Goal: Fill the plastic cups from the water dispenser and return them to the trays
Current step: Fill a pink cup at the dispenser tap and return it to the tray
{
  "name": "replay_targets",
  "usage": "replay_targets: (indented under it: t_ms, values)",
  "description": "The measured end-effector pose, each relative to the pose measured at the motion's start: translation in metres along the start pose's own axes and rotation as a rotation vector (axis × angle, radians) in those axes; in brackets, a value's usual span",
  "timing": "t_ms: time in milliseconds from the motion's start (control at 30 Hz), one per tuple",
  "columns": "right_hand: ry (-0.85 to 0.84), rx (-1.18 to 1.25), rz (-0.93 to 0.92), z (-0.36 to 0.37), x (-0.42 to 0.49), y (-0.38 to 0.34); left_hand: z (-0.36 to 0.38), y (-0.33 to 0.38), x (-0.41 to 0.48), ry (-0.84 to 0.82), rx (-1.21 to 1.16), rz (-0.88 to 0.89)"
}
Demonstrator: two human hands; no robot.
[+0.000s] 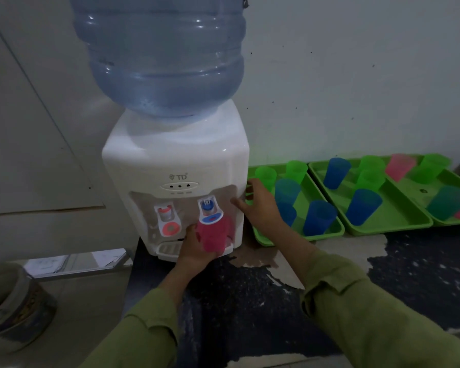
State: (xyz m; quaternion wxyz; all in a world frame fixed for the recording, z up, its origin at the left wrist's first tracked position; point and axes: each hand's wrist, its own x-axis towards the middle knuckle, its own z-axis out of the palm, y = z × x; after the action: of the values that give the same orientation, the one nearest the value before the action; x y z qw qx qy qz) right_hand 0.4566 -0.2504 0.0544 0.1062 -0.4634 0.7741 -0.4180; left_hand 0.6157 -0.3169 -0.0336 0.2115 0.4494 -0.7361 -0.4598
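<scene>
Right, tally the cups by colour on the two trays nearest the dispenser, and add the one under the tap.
Green cups: 4
Blue cups: 5, one partly hidden behind the right hand
Pink cup, held in the left hand: 1
Total: 10

Both arms reach forward, left hand (197, 249) curled in a grip, right hand (260, 205) with fingers spread.
</scene>
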Motion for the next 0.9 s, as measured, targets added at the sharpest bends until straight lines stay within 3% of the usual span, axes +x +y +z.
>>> replay_targets:
  t_ms: [200, 433, 900]
  values:
    - [-0.032, -0.027, -0.003, 0.005, 0.007, 0.002, -0.003, -0.043, -0.009, -0.061, 0.201, 0.019]
    - [-0.057, 0.007, -0.065, 0.01, 0.008, 0.009, 0.0, -0.066, -0.017, -0.272, 0.688, -0.025]
    - [-0.086, -0.052, -0.123, 0.005, 0.016, 0.016, -0.001, -0.071, -0.014, -0.32, 0.746, -0.034]
